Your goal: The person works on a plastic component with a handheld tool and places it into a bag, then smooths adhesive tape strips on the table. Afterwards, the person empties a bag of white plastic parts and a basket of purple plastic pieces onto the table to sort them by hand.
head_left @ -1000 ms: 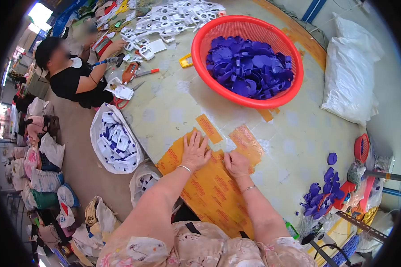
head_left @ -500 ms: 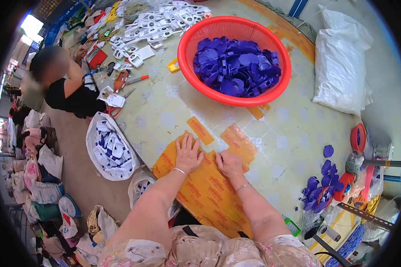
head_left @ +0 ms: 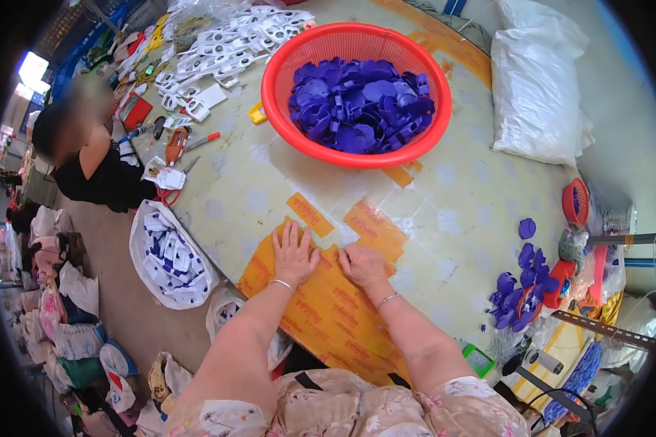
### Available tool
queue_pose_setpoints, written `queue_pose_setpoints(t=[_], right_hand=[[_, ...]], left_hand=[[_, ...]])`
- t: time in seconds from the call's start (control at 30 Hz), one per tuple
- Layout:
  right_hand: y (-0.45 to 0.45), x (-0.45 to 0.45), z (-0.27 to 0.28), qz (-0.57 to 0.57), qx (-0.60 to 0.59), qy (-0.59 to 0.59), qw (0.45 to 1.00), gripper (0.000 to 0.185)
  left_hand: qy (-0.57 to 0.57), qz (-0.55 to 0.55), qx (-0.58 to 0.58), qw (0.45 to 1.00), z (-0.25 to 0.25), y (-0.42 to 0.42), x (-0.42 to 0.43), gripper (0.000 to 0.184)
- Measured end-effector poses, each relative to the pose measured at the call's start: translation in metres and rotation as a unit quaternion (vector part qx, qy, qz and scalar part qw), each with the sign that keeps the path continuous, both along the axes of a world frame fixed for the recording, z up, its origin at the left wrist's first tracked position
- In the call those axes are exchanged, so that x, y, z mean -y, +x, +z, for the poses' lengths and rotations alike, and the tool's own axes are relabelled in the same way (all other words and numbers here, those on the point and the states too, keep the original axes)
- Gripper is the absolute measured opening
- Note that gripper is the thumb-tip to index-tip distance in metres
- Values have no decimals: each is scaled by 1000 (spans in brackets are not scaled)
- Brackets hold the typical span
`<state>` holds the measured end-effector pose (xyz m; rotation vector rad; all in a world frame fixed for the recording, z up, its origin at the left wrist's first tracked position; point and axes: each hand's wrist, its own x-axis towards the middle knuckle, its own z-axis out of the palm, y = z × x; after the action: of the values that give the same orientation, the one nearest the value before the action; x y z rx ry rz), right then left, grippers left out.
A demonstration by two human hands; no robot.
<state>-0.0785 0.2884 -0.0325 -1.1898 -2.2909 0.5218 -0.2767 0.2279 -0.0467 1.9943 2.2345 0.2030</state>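
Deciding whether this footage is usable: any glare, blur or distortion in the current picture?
Head view: strong fisheye curve with black corners; blown-out light at the far left edge; the co-worker's head is blurred; the hands and the purple parts in the red basket look reasonably sharp.

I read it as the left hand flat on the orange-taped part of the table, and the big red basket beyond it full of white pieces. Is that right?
Not quite: in the head view, the big red basket holds purple pieces. The left hand is indeed flat on the orange-taped part.
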Motion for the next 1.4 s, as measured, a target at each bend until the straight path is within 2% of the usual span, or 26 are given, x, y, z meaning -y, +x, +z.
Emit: queue_pose_setpoints(t=[0.47,0.5,0.6,0.67,0.73,0.8,0.87,0.97,1.07,1.17,1.4], right_hand=[[0,1,-11,-1,-25,-36,999,20],[0,2,-13,11,-20,-52,998,19],[-11,-3,15,-42,-14,-253,966,15],[-24,-20,41,51,-104,-121,986,21],[-42,-56,111,88,-108,100,985,31],[-55,-95,159,74,-69,291,952,34],[-63,-129,172,45,8,329,943,38],[-52,-172,116,21,76,130,988,38],[-49,-170,115,58,174,162,970,36],[-48,-161,119,56,170,218,959,36],[-31,-147,117,33,229,203,951,38]], left_hand=[[-18,2,40,999,12,1,-1,61],[-20,8,49,999,13,1,0,61],[-17,15,44,999,5,0,1,61],[-21,17,57,998,6,-1,3,62],[-23,15,63,998,9,-2,1,61],[-41,13,56,998,13,-2,0,60],[-49,9,53,997,11,-3,0,60],[-48,8,44,998,6,-4,0,61],[-52,10,48,997,10,-5,1,62],[-39,8,54,998,9,-3,1,61],[-10,7,53,999,1,-4,1,59]])
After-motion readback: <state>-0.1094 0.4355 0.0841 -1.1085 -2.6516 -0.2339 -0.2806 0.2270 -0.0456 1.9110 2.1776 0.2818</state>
